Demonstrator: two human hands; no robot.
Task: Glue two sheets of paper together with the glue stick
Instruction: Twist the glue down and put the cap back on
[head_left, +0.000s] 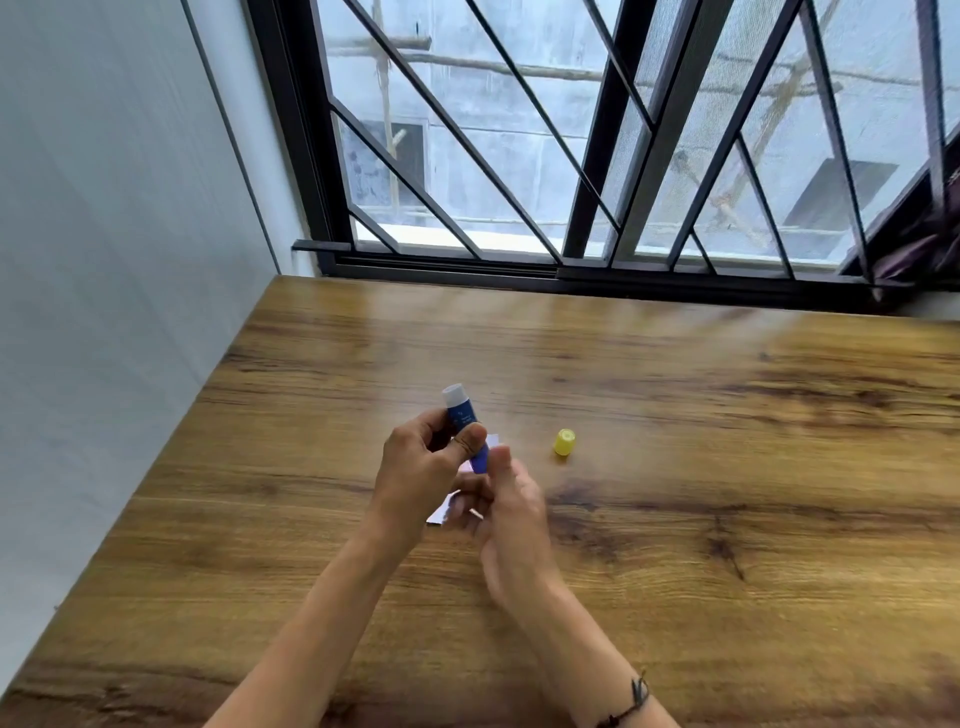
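Note:
My left hand (423, 465) grips a blue glue stick (462, 415) around its middle, tilted with the white uncapped tip pointing up and away. My right hand (511, 512) is blurred and touches the stick's lower end with thumb and fingers. The yellow cap (564, 442) lies on the wooden table (727, 467) just right of the hands. White paper (440, 512) lies flat under both hands; only small corners show, so I cannot tell how many sheets there are.
The table meets a pale wall (114, 260) on the left. A barred black window frame (519, 270) runs along its far edge. A dark cord bracelet (631, 701) circles my right wrist.

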